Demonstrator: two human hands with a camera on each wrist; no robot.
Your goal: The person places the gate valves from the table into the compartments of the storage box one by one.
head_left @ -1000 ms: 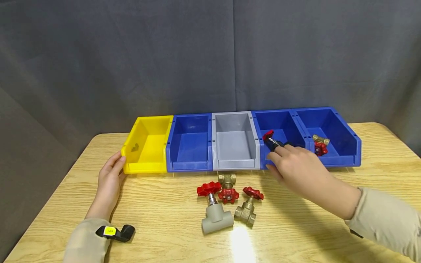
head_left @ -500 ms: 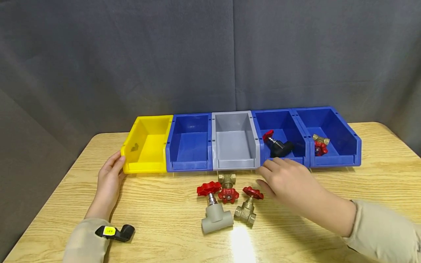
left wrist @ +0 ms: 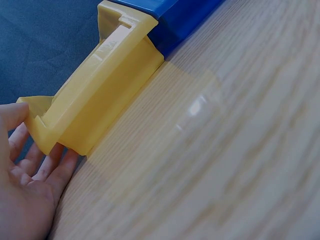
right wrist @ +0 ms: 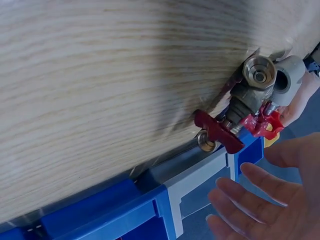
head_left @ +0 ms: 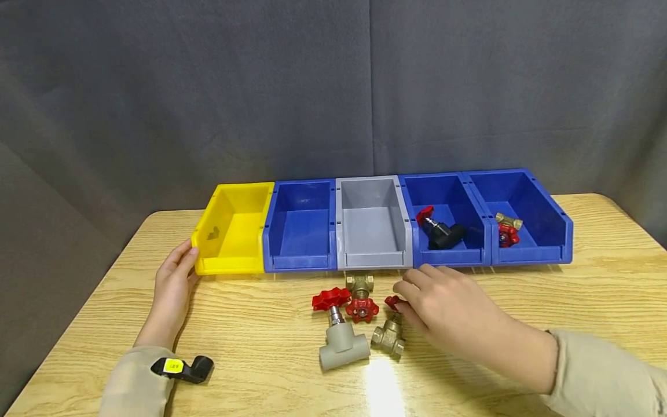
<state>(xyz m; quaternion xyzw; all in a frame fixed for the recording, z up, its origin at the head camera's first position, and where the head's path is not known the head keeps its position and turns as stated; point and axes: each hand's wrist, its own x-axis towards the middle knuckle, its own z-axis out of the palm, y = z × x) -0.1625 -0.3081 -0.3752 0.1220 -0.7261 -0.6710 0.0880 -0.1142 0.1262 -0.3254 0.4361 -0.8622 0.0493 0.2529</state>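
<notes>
My left hand (head_left: 174, 281) holds the front left corner of the yellow bin (head_left: 229, 266), the thumb at its lip and the fingers against the side. My right hand (head_left: 450, 307) hovers beside a brass gate valve (head_left: 388, 336) and partly covers its red handwheel in the head view. In the right wrist view the fingers (right wrist: 245, 200) are spread, with a gap between them and that valve's dark red handwheel (right wrist: 217, 131). Left of it lie a second brass valve (head_left: 360, 284) with a red wheel and a grey plastic tee valve (head_left: 344, 347) with a red wheel.
A blue bin (head_left: 299, 263), a grey bin (head_left: 374, 260) and two more blue bins continue the row rightward. A black valve (head_left: 443, 234) lies in the fourth bin, a red-wheeled brass valve (head_left: 508, 231) in the last. Grey cloth (head_left: 312, 87) hangs behind the wooden table (head_left: 250, 347).
My right hand has let go of the black valve, which now lies in the fourth bin, and has come down and left to the brass valve. The left hand stays at the yellow bin.
</notes>
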